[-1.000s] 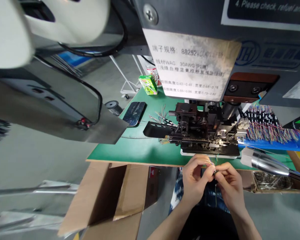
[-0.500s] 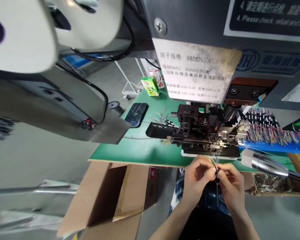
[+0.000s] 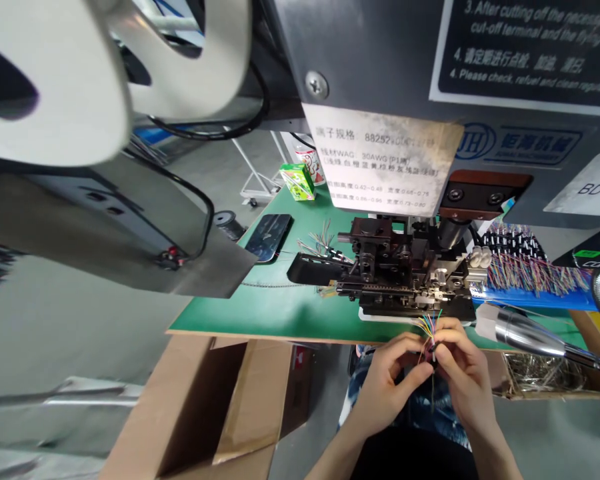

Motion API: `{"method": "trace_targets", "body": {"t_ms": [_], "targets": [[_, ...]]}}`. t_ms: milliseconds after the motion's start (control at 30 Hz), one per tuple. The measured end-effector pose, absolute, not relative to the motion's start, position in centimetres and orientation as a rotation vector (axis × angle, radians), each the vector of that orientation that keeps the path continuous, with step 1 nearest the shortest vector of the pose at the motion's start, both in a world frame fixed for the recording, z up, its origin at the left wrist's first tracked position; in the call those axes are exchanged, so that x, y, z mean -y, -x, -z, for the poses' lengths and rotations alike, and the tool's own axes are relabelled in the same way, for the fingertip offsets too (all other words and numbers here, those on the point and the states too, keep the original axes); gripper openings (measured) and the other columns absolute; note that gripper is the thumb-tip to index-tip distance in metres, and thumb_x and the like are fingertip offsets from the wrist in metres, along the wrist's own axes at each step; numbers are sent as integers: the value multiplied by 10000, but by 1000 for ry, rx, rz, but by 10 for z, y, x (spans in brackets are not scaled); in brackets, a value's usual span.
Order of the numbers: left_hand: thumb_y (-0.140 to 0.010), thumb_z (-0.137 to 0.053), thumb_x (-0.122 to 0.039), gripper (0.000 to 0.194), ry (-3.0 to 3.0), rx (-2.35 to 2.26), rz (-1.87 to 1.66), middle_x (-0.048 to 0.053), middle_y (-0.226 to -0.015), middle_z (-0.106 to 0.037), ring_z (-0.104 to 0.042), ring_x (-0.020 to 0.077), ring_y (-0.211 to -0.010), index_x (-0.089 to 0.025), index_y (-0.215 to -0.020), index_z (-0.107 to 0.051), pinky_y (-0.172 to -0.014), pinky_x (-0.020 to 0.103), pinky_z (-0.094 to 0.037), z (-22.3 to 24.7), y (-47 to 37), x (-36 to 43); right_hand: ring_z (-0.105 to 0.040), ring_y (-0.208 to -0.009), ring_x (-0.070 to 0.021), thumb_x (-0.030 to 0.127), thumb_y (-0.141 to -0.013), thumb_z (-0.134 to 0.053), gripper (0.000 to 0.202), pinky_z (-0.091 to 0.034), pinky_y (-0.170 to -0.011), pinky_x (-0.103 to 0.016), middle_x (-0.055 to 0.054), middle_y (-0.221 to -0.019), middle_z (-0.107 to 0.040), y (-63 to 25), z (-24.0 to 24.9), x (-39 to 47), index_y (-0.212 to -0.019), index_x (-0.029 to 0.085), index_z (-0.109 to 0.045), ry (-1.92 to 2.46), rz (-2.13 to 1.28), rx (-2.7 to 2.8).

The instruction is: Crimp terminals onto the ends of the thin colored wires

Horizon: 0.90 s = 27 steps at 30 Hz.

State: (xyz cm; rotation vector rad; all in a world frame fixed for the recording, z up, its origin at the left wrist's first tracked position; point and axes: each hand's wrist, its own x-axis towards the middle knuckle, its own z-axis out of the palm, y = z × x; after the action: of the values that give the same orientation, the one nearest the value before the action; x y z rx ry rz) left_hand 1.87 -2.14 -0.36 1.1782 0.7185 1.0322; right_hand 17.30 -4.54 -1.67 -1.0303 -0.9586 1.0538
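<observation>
Right hand [image 3: 464, 365] pinches wires [image 3: 429, 327] before the press [image 3: 405, 263], fanned ends pointing toward it, long axis fore-and-aft. Left hand [image 3: 387, 380]: thumb and forefinger parted beside wires; hold cannot be told

1. Upper clothing: I record a black garment [image 3: 410, 460], plain over its visible area
2. Lower clothing: I log dark blue cloth [image 3: 413, 412], mottled with paler blue and white; cut I cannot confirm
3. Left hand [image 3: 387, 383] and left forearm [image 3: 347, 437]: I find both bare
4. Right hand [image 3: 464, 370] and right forearm [image 3: 491, 443]: I note both bare, within my view
</observation>
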Motion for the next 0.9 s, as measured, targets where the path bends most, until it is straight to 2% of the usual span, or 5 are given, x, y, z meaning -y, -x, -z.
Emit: {"method": "trace_targets", "body": {"t_ms": [67,267,433,700,900], "targets": [[-900,-850,-559,398,-1155,-701,-967,95,-950,-773,-729,236,-898,-169,-972,-817,-857,332,-589,5,-17,22,-670,-890,-196,394,-976,-812,121,-552,-777,-276,-51,-1028,-689,-173,16,46,-965,282,-855,1034,-1068,978],[-788,-924,-617,461,-1024,-644,-910,75,-837,-787,-772,250,-812,-178,-834,-791,-825,366,-627,8,-20,18,-688,-843,-208,437,-965,-816,173,-576,-716,-285,-68,-1023,-739,-178,15,48,-953,273,-869,1023,-1168,1015],[-787,-940,-587,463,-889,-577,-849,59,-856,-777,-778,211,-664,-180,-877,-740,-767,362,-642,11,-23,18,-724,-720,-194,394,-987,-799,205,-594,-609,-283,-59,-1007,-825,-187,6,41,-1160,288,-830,1139,-1085,984],[-797,-922,-613,491,-885,-620,-850,26,-751,-730,-743,182,-635,-174,-864,-712,-695,303,-614,13,-26,16,-806,-824,-225,357,-943,-817,140,-639,-772,-312,-61,-921,-839,-180,-1,23,-894,226,-827,1239,-830,1086],[-822,-910,-585,449,-964,-705,-961,34,-787,-709,-765,209,-682,-164,-845,-757,-691,310,-642,10,-28,10,-777,-705,-207,334,-941,-833,102,-641,-648,-290,-40,-843,-827,-181,2,21,-982,243,-852,1259,-788,1149]]}}
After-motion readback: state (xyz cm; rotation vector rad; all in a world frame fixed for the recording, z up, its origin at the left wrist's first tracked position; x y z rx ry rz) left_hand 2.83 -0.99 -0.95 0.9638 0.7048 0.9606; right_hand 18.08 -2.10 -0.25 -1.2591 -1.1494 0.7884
